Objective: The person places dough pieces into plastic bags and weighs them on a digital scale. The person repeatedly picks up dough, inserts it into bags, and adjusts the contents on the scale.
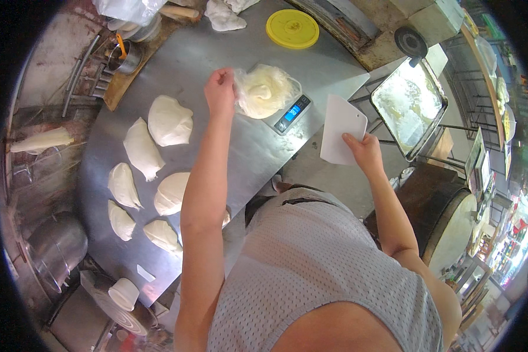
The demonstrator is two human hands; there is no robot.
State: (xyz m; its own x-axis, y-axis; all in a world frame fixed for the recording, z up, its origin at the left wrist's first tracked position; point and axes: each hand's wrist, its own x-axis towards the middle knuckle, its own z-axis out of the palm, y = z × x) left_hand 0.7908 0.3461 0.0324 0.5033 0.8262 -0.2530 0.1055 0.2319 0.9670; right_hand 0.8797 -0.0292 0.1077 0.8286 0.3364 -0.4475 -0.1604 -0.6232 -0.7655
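My left hand (221, 88) pinches the edge of a clear plastic bag (243, 90). Pale dough (264, 93) lies in the opened bag, on a digital kitchen scale (293, 115) with a lit blue display. Off to the right, beyond the table's edge, my right hand (363, 148) holds a white plastic dough scraper (339, 130). Several pieces of dough (170, 120) are spread over the left part of the metal table (246, 154); my left forearm hides part of one of them.
At the table's far side are a yellow round lid (292, 29) and a white cloth (224, 15). A floury tray (407, 105) stands at the right. Lower left, a white tub (124, 294) and a metal bowl (58, 246) are beside the table.
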